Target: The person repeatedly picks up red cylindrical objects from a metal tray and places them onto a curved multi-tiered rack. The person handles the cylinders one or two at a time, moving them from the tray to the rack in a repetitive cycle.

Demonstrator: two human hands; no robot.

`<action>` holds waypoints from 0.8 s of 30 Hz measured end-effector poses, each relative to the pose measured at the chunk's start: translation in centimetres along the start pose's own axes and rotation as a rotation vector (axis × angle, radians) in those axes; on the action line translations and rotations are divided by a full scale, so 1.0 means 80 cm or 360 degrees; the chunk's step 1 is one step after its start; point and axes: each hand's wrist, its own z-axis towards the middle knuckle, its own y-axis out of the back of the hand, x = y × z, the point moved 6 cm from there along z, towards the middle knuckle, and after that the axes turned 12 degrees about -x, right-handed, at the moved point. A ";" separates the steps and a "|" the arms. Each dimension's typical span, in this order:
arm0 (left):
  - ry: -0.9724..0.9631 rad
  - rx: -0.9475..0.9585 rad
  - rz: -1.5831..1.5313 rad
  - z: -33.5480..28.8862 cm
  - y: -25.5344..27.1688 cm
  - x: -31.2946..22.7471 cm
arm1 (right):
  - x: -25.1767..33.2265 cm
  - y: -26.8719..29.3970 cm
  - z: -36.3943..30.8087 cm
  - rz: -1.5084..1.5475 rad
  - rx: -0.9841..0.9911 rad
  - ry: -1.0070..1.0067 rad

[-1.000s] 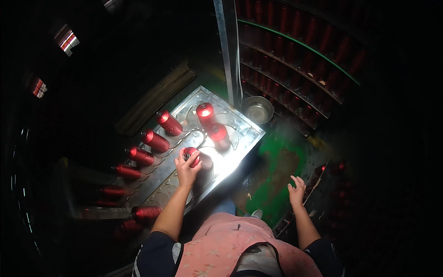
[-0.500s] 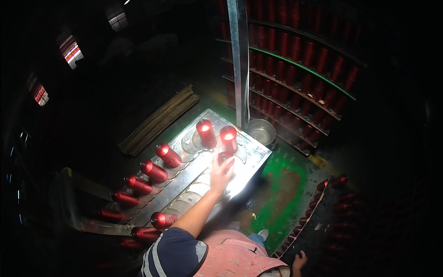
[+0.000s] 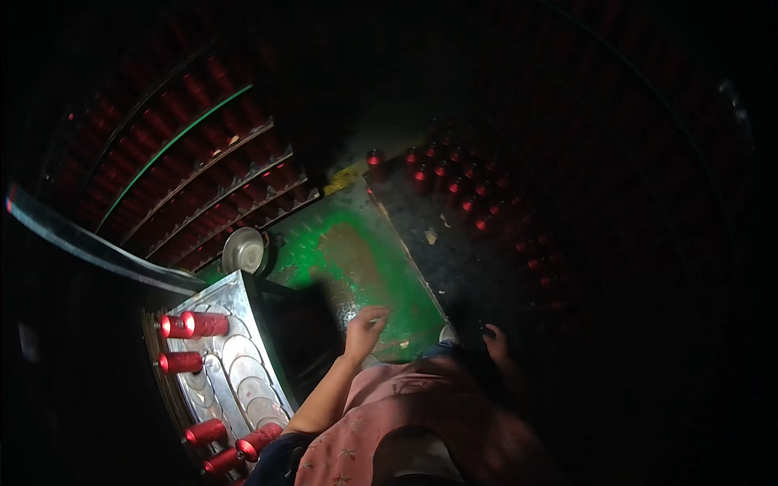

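My left hand (image 3: pixel 365 330) hangs over the green floor just right of the metal conveyor table (image 3: pixel 279 381). Its fingers are loosely bent and apart, with nothing visible in them. Farther right, my right hand (image 3: pixel 494 340) is held low in shadow, fingers apart and empty. Red metal cylinders with small top fittings stand on the table's round plates. Two are close together at the far end, a nearer one (image 3: pixel 207 324) and one beside it (image 3: pixel 171 326). Another red cylinder (image 3: pixel 180 362) is on the left row, and several more, such as one (image 3: pixel 258 441), are at the near end.
Shelves (image 3: pixel 235 146) of red cylinders rise at the far left, with a metal bowl (image 3: pixel 243 251) below them. A metal post (image 3: pixel 97 243) leans across the left side. Several red cylinders (image 3: pixel 454 185) stand on a dark surface (image 3: pixel 421 251) ahead on the right.
The view has swung right, away from the table. My left hand has let go of a red cylinder at the table's far end and drawn back over the floor.
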 end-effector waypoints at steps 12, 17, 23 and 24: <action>-0.0327 0.1465 0.0521 0.001 -0.442 -0.010 | -0.211 0.188 -0.011 -0.0394 -0.0799 -0.0517; -0.1242 0.1649 0.0714 -0.015 -0.677 0.033 | -0.290 0.239 0.070 -0.0691 -0.1059 -0.0261; -0.1586 0.1416 0.0807 -0.017 -0.882 0.077 | -0.305 0.263 0.153 -0.1051 -0.1705 0.0519; -0.1631 0.1396 0.0934 -0.022 -0.896 0.087 | -0.336 0.260 0.161 -0.0352 -0.1672 0.0155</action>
